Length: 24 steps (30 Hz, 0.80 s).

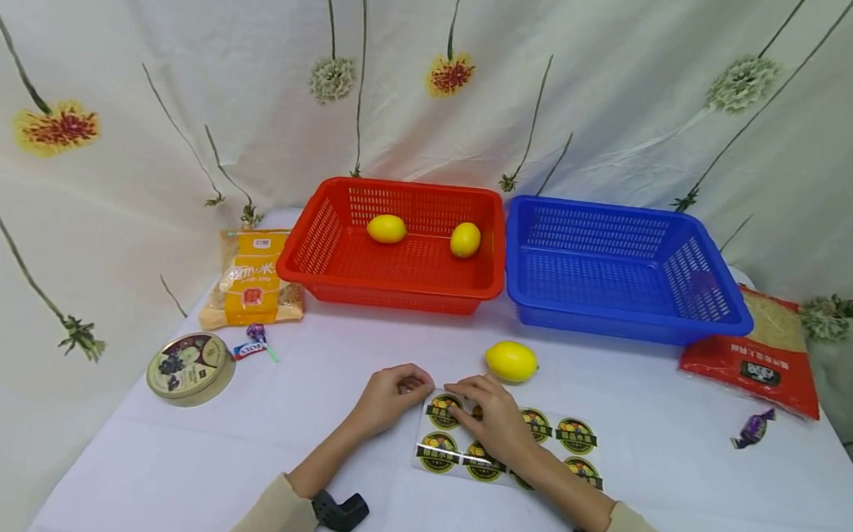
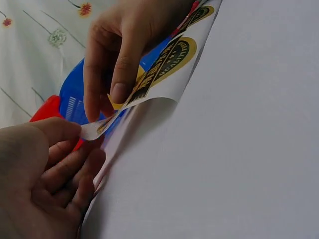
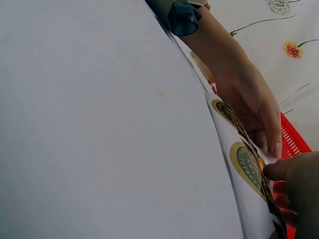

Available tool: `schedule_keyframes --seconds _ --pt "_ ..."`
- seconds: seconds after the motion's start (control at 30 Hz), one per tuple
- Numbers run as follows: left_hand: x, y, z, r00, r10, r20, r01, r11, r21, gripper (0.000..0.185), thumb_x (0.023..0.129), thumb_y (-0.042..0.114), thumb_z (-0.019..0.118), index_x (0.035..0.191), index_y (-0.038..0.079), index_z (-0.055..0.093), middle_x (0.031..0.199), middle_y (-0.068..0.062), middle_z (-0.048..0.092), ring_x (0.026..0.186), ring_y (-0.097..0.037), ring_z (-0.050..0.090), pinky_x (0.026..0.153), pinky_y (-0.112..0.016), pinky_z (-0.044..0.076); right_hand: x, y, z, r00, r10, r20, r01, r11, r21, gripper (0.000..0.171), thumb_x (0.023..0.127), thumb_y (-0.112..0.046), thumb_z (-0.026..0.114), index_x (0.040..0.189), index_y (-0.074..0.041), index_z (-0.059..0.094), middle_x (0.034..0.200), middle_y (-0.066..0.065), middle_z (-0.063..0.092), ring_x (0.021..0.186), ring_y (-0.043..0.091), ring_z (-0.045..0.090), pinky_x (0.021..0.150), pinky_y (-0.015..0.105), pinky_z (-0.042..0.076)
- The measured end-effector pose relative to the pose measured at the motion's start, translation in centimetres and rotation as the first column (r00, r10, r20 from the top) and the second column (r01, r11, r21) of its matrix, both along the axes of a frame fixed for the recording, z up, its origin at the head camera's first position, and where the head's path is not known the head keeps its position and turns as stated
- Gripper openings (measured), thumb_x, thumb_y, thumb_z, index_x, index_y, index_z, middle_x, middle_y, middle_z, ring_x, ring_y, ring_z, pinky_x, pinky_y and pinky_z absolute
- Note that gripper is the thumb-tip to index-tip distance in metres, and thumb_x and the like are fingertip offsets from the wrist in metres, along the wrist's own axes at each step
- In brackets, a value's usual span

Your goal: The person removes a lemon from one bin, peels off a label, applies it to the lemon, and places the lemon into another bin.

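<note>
A sheet of round stickers (image 1: 461, 467), black and gold with fruit printed on them, lies on the white table with its upper left corner lifted. My left hand (image 1: 386, 398) pinches that corner between thumb and forefinger; the other fingers curl beneath, as the left wrist view (image 2: 47, 172) shows. My right hand (image 1: 500, 420) reaches over the sheet, its thumb at the corner sticker (image 1: 443, 411) and its forefinger at the top edge. In the right wrist view the thumb touches a sticker (image 3: 247, 167); whether a sticker edge is loose is hidden. A lemon (image 1: 512, 362) lies just beyond the sheet.
At the back stand a red basket (image 1: 394, 298) with two lemons and a blue basket (image 1: 632, 326). Leftward are a yellow food bag (image 1: 254, 277), a round tin (image 1: 191, 369) and small candies (image 1: 250, 349). Rightward are a red food bag (image 1: 757, 367) and a purple candy (image 1: 753, 429).
</note>
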<state>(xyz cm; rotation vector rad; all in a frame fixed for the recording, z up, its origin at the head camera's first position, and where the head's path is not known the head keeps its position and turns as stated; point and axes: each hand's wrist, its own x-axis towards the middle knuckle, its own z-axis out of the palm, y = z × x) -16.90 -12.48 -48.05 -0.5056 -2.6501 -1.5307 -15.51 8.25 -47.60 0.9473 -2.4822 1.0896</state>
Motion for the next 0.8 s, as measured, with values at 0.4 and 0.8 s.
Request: schedule_keyframes --seconds 0.4,0.8 --pt "-0.11 0.15 0.48 0.91 -0.189 0.369 0.016 0.905 0.425 0.014 0.09 0.004 0.056 0.097 -0.007 0.054 0.08 -0.02 0.068 0.069 -0.02 0.068 0.067 -0.034 0.056 0.05 0.25 -0.25 0.99 0.013 -0.143 -0.033 0.99 -0.14 0.027 0.078 -0.013 0.074 0.105 -0.009 0.069 0.1 -0.001 0.062 0.088 0.011 0.053 0.066 0.015 0.046" --pt "0.23 0.06 0.57 0.92 -0.165 0.356 -0.005 0.902 0.431 0.017 0.088 0.005 0.06 0.097 -0.009 0.054 0.081 -0.021 0.067 0.068 -0.019 0.068 0.066 -0.033 0.056 -0.24 0.21 -0.23 0.973 0.05 -0.225 -0.084 0.986 -0.145 0.015 0.077 -0.008 0.074 0.09 -0.014 0.07 0.099 0.002 0.062 0.086 0.014 0.049 0.068 0.013 0.04"
